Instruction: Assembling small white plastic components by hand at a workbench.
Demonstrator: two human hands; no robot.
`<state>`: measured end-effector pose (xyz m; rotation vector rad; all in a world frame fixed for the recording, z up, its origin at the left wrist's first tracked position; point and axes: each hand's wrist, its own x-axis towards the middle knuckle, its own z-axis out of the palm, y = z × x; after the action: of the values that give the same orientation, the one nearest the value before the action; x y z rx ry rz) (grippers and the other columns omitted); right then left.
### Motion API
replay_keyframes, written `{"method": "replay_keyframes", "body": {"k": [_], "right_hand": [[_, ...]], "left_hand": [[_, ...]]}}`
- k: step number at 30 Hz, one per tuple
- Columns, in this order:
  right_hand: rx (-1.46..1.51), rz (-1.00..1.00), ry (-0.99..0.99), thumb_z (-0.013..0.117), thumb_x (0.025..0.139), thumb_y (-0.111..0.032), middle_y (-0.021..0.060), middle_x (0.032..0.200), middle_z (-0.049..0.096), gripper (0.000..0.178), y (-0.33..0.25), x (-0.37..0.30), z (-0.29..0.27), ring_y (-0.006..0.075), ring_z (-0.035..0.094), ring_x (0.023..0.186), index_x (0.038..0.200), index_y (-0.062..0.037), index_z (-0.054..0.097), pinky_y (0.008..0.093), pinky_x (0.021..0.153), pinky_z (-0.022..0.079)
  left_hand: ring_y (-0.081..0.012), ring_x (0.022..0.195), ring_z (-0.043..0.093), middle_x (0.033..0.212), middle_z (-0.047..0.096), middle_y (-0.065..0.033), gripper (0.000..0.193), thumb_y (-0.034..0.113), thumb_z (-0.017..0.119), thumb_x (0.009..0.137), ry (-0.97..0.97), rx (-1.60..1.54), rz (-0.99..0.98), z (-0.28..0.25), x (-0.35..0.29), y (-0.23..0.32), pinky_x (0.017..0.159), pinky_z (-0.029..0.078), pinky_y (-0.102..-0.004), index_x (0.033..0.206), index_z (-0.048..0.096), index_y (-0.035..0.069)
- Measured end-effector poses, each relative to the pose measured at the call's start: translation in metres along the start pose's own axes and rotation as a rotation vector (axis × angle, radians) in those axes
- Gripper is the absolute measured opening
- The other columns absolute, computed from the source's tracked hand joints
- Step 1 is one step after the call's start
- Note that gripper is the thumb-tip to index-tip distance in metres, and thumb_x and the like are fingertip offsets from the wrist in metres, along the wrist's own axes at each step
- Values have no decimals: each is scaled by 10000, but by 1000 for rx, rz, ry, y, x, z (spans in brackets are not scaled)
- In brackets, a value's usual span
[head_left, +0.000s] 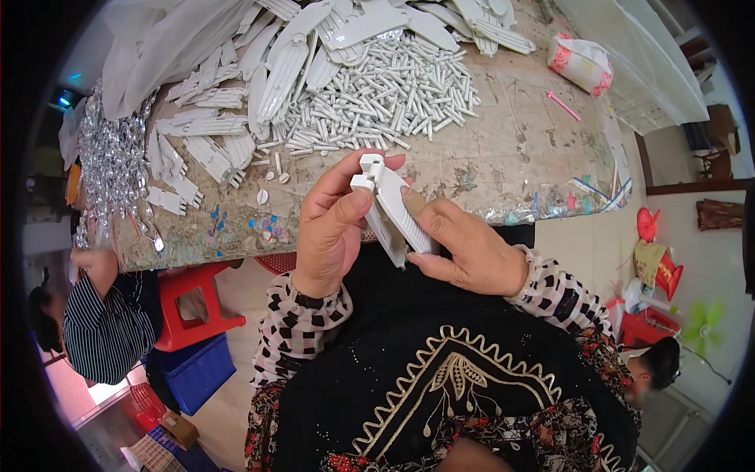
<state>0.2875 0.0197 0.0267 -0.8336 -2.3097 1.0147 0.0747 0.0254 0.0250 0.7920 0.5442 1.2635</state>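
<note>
- The left hand [334, 228] is held up just off the near edge of the table [519, 149], its grip closed: thumb and fingers pinch a small white plastic cap [368, 173] at the top of a white plastic piece.
- The right hand [464, 248] sits just beside it, grip closed round the lower part of that white ribbed plastic piece [397, 216], which slants down from the cap towards the person's lap.
- The two hands nearly touch, and the piece lies between them, over the gap between the table's near edge and the dark embroidered garment [440, 370].
- On the table towards its far edge lies a broad heap of small white plastic pins [385, 94].
- Behind and left of the pins, long white ribbed plastic pieces [275, 71] are piled loosely, some overlapping the heap.
- Near the left edge of the table smaller white pieces [189, 157] lie scattered, and beyond them is a mass of shiny silver bits [114, 165].
- Near the far right corner stands a pink and white packet [580, 63], with a thin pink stick [563, 106] lying just in front of it.
- Beside the table's left edge another person in a striped shirt [106, 326] sits close to a red stool [193, 303].
</note>
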Motion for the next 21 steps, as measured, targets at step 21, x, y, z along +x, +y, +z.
{"method": "replay_keyframes", "body": {"k": [21], "right_hand": [[-209, -38, 170, 729, 803, -245, 162, 983, 524, 684, -8, 9, 2, 313, 562, 782, 1370, -13, 425, 367, 684, 487]], "left_hand": [[-199, 1051, 603, 1276, 562, -151, 536, 95, 524, 961, 128, 285, -46, 20, 3, 2, 924, 469, -312, 1436, 297, -9]]}}
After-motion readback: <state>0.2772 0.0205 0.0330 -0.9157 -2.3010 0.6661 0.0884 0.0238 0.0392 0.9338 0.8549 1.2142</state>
